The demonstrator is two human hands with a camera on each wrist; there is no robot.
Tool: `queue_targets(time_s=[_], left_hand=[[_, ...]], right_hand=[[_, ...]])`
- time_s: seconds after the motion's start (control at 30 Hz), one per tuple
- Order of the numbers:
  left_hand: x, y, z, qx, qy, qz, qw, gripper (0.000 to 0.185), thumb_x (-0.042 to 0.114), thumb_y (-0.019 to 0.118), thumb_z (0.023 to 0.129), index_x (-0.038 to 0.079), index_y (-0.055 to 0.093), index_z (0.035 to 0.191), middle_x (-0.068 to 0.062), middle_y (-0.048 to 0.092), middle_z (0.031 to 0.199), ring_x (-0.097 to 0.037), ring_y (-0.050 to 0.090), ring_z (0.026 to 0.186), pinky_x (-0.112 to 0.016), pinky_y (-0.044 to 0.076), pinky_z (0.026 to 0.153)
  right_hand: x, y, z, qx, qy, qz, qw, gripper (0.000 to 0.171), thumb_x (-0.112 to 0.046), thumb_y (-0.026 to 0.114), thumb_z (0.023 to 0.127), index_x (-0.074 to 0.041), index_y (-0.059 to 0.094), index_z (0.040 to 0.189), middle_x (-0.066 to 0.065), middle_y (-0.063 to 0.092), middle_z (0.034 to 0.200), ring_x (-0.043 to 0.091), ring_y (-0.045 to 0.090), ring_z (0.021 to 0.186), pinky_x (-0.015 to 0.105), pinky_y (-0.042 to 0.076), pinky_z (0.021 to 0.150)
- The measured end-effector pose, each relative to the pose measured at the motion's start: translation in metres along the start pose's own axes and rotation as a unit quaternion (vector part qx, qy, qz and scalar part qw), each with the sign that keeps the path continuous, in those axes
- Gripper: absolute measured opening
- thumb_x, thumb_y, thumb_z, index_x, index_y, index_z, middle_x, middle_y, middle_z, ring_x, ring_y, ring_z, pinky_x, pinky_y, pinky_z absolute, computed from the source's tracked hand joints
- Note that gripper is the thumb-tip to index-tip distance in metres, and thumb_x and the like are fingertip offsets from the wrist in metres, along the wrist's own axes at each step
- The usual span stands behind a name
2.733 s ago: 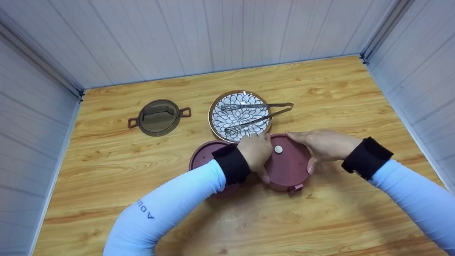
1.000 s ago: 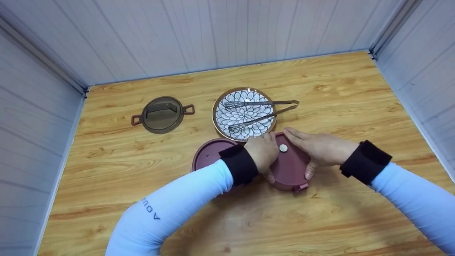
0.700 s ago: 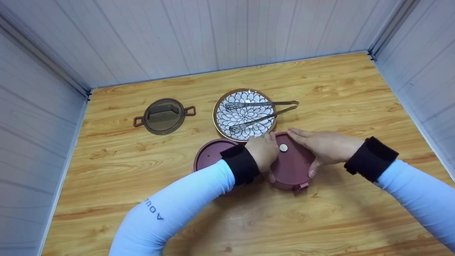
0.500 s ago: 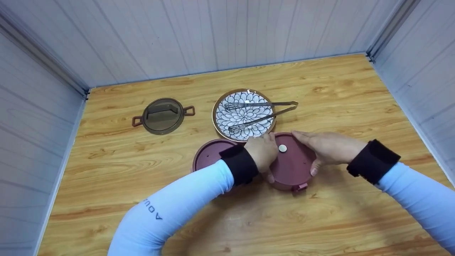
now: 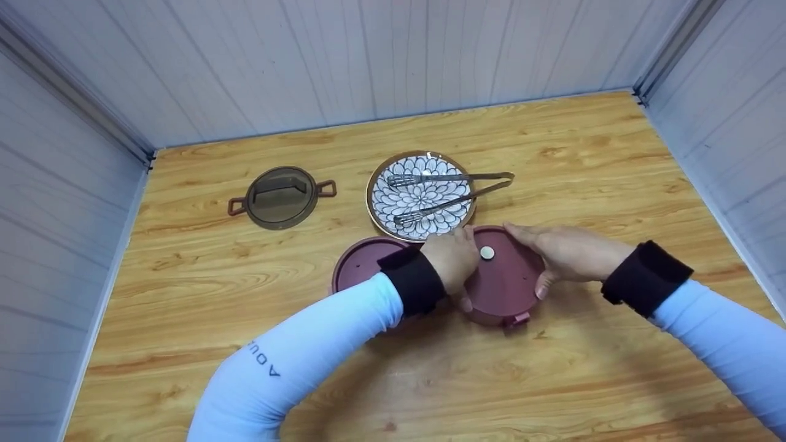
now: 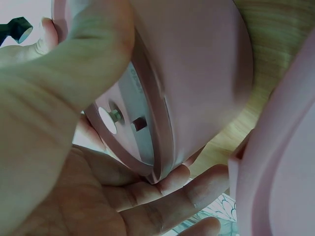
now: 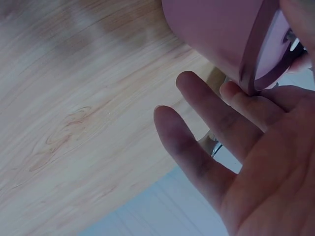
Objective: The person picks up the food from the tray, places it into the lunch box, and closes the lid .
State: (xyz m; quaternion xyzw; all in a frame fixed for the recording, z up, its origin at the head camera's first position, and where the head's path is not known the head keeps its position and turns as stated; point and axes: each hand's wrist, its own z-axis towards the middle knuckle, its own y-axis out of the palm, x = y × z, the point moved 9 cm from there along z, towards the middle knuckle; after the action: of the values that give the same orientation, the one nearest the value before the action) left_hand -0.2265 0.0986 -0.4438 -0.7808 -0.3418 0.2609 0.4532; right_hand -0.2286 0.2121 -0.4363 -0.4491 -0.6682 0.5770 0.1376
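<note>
Both hands clasping maroon lidded container point(image 5: 500, 282) — left hand point(image 5: 451, 261) and right hand point(image 5: 568, 252) curling round rim. Step judged: seating lid; next needing even downward pressure.

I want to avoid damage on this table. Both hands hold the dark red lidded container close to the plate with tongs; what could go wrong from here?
1. The dark red container sits right beside the patterned plate; a sideways twist by the left hand or right hand may bump the plate.
2. The tongs overhang the plate's rim, so a knock could tip them off.
3. The second dark red piece lies under the left forearm and might get dragged.
</note>
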Motion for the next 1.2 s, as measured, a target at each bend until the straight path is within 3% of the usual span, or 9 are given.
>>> queue_targets(time_s=[0.17, 0.57, 0.93, 1.2], left_hand=[[-0.0009, -0.0011, -0.0021, 0.008, 0.001, -0.001, 1.0, 0.139, 0.068, 0.085, 0.057, -0.01, 0.021, 0.152, -0.019, 0.048, 0.134, -0.027, 0.058, 0.11, -0.042, 0.055, 0.086], [-0.0001, -0.0019, -0.0033, 0.004, 0.007, -0.014, 0.9999, 0.136, 0.064, 0.086, 0.06, -0.01, 0.02, 0.153, -0.024, 0.042, 0.145, -0.028, 0.055, 0.118, -0.044, 0.053, 0.09], [-0.0022, -0.0026, -0.0031, 0.002, 0.014, -0.011, 0.9998, 0.137, 0.066, 0.084, 0.061, -0.009, 0.018, 0.153, -0.025, 0.033, 0.153, -0.029, 0.05, 0.126, -0.047, 0.049, 0.097], [-0.0031, -0.0053, -0.0062, 0.009, 0.032, -0.031, 0.9989, 0.134, 0.066, 0.085, 0.06, -0.011, 0.024, 0.151, -0.021, 0.045, 0.143, -0.03, 0.055, 0.119, -0.044, 0.052, 0.094]], right_hand=[[-0.0017, -0.0008, 0.0005, -0.001, 0.001, -0.007, 1.0, 0.121, -0.037, 0.09, 0.057, 0.009, 0.028, 0.151, 0.028, 0.038, 0.148, 0.045, 0.045, 0.129, 0.054, 0.04, 0.105], [0.0009, 0.0013, 0.001, -0.005, 0.004, 0.003, 1.0, 0.123, -0.041, 0.088, 0.058, 0.008, 0.025, 0.152, 0.028, 0.037, 0.149, 0.046, 0.044, 0.13, 0.054, 0.038, 0.107], [0.0035, 0.0007, 0.0012, -0.008, 0.005, 0.013, 1.0, 0.122, -0.044, 0.086, 0.06, 0.006, 0.024, 0.153, 0.03, 0.052, 0.136, 0.044, 0.056, 0.118, 0.053, 0.046, 0.098], [0.0052, 0.0028, -0.0015, -0.003, 0.003, 0.024, 1.0, 0.119, -0.04, 0.087, 0.061, 0.002, 0.025, 0.154, 0.029, 0.061, 0.124, 0.037, 0.062, 0.108, 0.05, 0.05, 0.092]])
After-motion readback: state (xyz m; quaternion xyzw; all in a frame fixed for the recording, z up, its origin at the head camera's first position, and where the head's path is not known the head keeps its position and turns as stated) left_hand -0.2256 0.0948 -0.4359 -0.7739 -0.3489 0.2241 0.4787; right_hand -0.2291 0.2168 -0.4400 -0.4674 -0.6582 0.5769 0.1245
